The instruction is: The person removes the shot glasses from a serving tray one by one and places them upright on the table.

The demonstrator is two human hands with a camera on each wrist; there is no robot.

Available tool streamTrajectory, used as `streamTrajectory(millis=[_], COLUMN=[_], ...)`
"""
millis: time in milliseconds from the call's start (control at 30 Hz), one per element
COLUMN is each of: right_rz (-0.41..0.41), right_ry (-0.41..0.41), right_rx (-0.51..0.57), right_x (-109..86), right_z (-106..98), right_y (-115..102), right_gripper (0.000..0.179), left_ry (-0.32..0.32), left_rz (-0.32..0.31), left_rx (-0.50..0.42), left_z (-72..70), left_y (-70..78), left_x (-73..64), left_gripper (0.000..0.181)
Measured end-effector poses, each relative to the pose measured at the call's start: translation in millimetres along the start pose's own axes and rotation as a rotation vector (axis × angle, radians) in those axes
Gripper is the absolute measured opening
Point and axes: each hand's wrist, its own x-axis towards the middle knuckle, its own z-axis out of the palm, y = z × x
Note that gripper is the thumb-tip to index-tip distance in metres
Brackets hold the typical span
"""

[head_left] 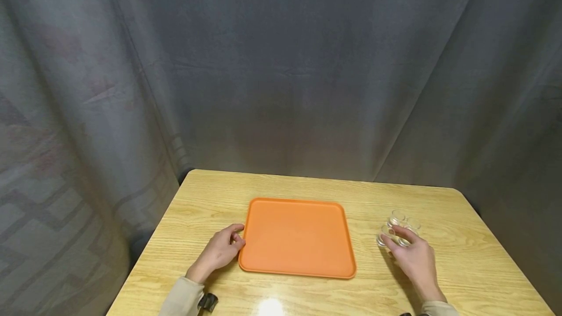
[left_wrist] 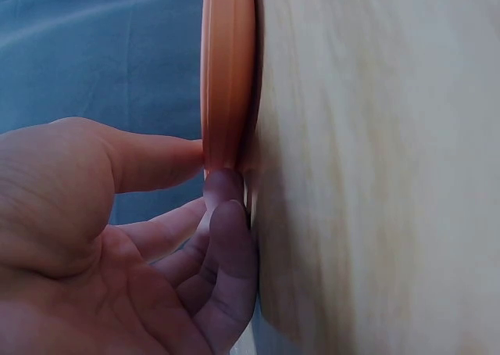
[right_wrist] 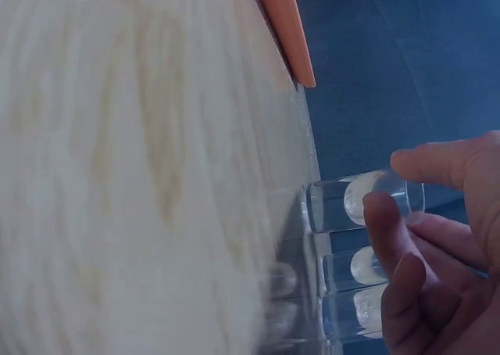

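An orange tray (head_left: 298,238) lies flat on the wooden table. My left hand (head_left: 223,247) is at its left edge; in the left wrist view the thumb touches the tray's rim (left_wrist: 223,73) and the curled fingers meet its side and underside. To the right of the tray, several small clear glasses (head_left: 398,215) stand upright, close together. My right hand (head_left: 414,260) grips the near-left glass (right_wrist: 332,205) by its upper part, thumb on one side and fingers on the other. Pale patches show inside the glasses; whether these are contents or reflections I cannot tell. My fingers partly hide the others.
The wooden table (head_left: 210,199) has rounded far corners. Grey curtains (head_left: 281,72) hang behind it and along its sides. A strip of bare table (head_left: 366,228) separates the tray from the glasses. A bright light reflection shows at the near edge.
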Motion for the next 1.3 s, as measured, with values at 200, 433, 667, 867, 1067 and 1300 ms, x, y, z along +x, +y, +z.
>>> streamTrajectory(millis=[200, 433, 667, 867, 1067, 1300], right_rz=[0.026, 0.028, 0.017, 0.014, 0.027, 0.012], right_ry=[0.004, 0.003, 0.006, 0.007, 0.003, 0.008], right_rx=[0.004, 0.032, 0.058, 0.054, 0.095, 0.142], right_x=[0.1, -0.7, -0.8, -1.0, -2.0, -1.5], right_z=[-3.1, -1.6, 0.2, 1.0, 0.8, -2.0], right_y=[0.9, 1.1, 2.9, 3.8, 1.4, -0.6], right_gripper=[0.061, 0.057, 0.056, 0.055, 0.049, 0.042], left_ry=[0.01, 0.012, 0.015, 0.012, 0.004, 0.01], left_rz=[0.012, 0.016, 0.013, 0.009, 0.007, 0.013], left_rx=[0.003, 0.008, 0.01, 0.007, 0.006, 0.01], left_z=[-0.6, -0.5, 0.4, 0.0, -1.2, -1.9], left_y=[0.6, 0.8, 0.5, -0.8, -0.7, -0.8], left_x=[-0.4, -0.3, -0.6, -0.8, -0.7, -0.2], left_gripper=[0.042, 0.042, 0.041, 0.042, 0.042, 0.042])
